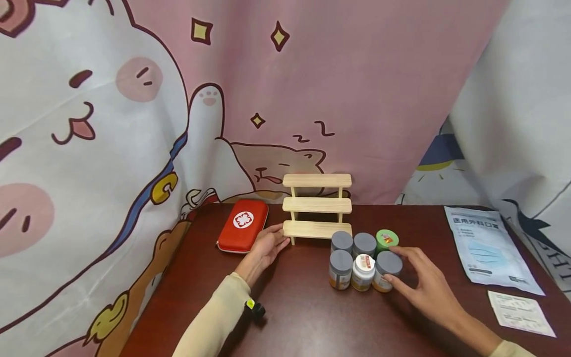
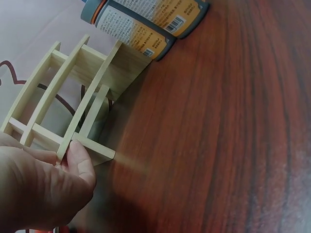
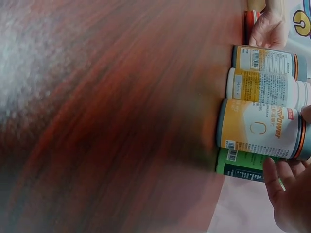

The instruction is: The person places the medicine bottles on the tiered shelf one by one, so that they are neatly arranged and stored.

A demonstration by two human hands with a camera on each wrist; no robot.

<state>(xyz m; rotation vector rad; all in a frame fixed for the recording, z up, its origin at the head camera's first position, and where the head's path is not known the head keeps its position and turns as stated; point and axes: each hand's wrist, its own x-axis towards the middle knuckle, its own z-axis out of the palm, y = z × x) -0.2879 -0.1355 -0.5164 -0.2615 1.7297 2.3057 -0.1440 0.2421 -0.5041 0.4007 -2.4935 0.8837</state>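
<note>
A small three-tier wooden stand (image 1: 316, 204) stands at the back of the table. My left hand (image 2: 53, 184) pinches the end of its lowest board, thumb against the near face; in the head view this left hand (image 1: 268, 247) is at the stand's left end. To the right of it, several bottles cluster in two rows: grey-lidded ones (image 1: 341, 263), a white one (image 1: 363, 272) and a green one (image 1: 386, 238). My right hand (image 1: 428, 282) spreads beside the front right grey-lidded bottle (image 3: 260, 128), thumb at its front and index fingertip by the green lid.
A red first-aid case (image 1: 243, 225) with a white emblem lies left of the stand. On the right are a mask packet (image 1: 492, 250) and a white blister sheet (image 1: 520, 313). A printed cloth (image 1: 379, 99) hangs behind the dark wooden table (image 1: 303, 317).
</note>
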